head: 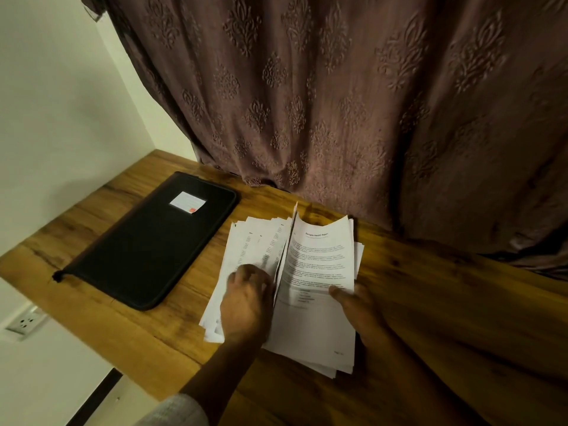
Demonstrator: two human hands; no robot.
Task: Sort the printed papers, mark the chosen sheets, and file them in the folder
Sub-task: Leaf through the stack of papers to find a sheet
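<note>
A stack of white printed papers [319,259] lies on the wooden table, its top sheet headed like a health report. To its left, several sheets [255,241] are fanned out. One sheet [287,247] stands on edge between the two piles. My left hand [246,302] rests on the fanned sheets, fingers curled at the upright sheet's lower edge. My right hand [359,309] grips the right stack at its near right side, thumb on top. A black zipped folder [147,241] with a small white label lies shut, left of the papers.
The wooden table [430,296] runs along a brown patterned curtain [338,103] that hangs down to its far edge. A white wall is at the left, with a power socket [26,322] below the table's left edge.
</note>
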